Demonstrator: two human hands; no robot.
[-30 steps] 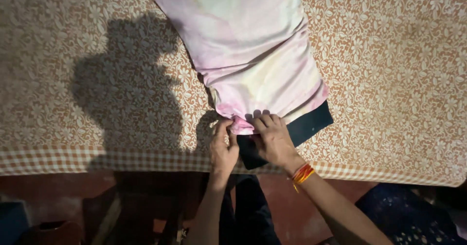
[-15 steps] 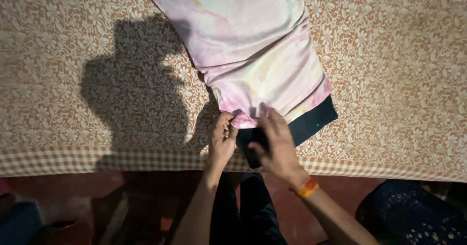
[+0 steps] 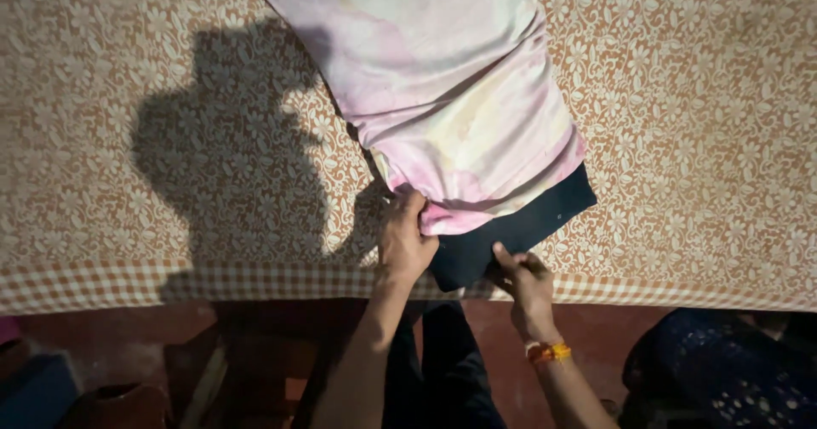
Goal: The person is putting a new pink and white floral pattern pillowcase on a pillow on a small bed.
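Two hands work at the near edge of a tabletop [image 3: 128,140] covered with a brown cloth full of white flowers. The cloth has a checked strip [image 3: 111,284] along the edge closest to the person.

A pink and white pillowcase [image 3: 442,88] lies on the tabletop, tilted, with a dark blue pillow [image 3: 519,225] sticking out of its open end. The open end points toward the person.

The left hand [image 3: 404,237] is curled over the lower edge of the pillowcase. Its fingers are bent and pinch the pink cloth just where it meets the dark blue pillow. The right hand [image 3: 523,280] sits at the near corner of the dark blue pillow, right at the edge of the tabletop. Its fingers are pressed together on the dark corner, and it seems to pinch it, but the spot is dark, so this is hard to be sure of. An orange bangle [image 3: 549,352] is on the right wrist.

A big dark shadow [image 3: 230,148] of the person falls on the cloth to the left of the pillowcase. Below the tabletop the floor is reddish. A dark blue dotted cloth [image 3: 723,369] lies at the lower right, and something blue [image 3: 34,391] sits at the lower left.
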